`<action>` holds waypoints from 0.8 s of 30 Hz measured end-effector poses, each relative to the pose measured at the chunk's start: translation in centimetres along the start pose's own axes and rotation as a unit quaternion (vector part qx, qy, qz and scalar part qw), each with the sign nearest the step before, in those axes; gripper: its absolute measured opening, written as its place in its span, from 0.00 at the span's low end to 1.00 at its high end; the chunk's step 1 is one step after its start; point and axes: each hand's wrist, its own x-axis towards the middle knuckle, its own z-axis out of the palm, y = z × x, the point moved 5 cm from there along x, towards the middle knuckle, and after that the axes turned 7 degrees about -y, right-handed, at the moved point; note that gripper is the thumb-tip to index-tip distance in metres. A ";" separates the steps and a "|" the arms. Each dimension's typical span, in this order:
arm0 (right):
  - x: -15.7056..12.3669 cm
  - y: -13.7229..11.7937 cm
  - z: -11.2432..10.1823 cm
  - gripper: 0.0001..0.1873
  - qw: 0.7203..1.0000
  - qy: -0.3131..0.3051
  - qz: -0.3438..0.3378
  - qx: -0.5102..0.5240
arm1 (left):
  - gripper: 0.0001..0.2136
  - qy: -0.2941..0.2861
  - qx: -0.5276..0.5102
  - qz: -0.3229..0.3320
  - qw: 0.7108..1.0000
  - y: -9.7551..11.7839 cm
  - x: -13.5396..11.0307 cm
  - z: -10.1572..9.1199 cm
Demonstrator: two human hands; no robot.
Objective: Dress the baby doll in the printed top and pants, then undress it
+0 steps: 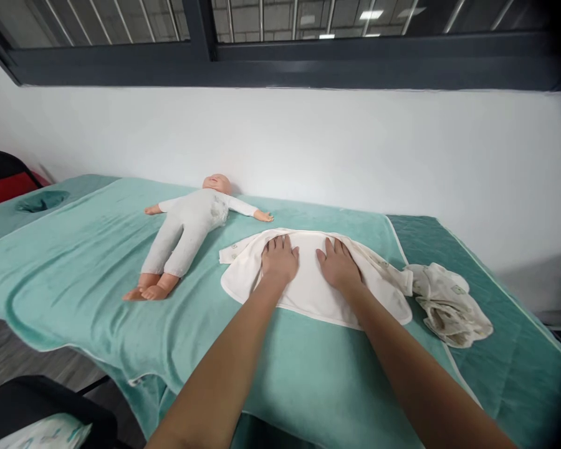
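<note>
We judge the white baby top (308,274), at four o'clock from the doll (191,215), light, soft and best held by its cuffs (228,254), our left hand (280,259) and right hand (340,265) lying on it, fingers extended, apparently gripping nothing.

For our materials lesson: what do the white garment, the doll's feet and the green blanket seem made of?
White garment: matte cloth, perhaps cotton; it lies thin and soft. Doll's feet: probably smooth vinyl or rubber; toes look moulded. Green blanket: likely velvety plush, softly creased.
</note>
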 end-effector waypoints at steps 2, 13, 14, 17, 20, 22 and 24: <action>-0.5 -0.1 0.0 0.35 1.000 0.000 -0.004 -0.006 | 0.29 -0.003 0.002 0.001 1.000 0.0 -0.8 0.0; -5.7 -1.4 0.2 0.35 0.997 0.000 -0.050 -0.067 | 0.25 0.018 -0.009 0.093 0.995 -0.3 -10.5 -1.2; -6.4 -1.6 0.2 0.35 0.996 0.002 -0.055 -0.069 | 0.24 0.026 -0.020 0.096 0.995 -0.5 -11.4 -1.5; -8.4 -2.2 0.3 0.34 0.995 0.008 -0.069 -0.069 | 0.19 0.068 -0.085 0.119 0.987 -1.8 -13.2 -2.5; -10.7 -2.6 0.2 0.33 0.994 0.016 -0.083 -0.064 | 0.14 0.172 -0.179 0.116 0.962 -4.8 -13.9 -4.0; -12.3 -2.9 0.0 0.32 0.994 0.024 -0.090 -0.059 | 0.13 0.238 -0.205 0.055 0.948 -7.6 -13.8 -4.7; -13.9 -3.1 -0.1 0.32 0.993 0.034 -0.097 -0.056 | 0.15 0.252 -0.188 -0.028 0.949 -10.2 -13.1 -4.9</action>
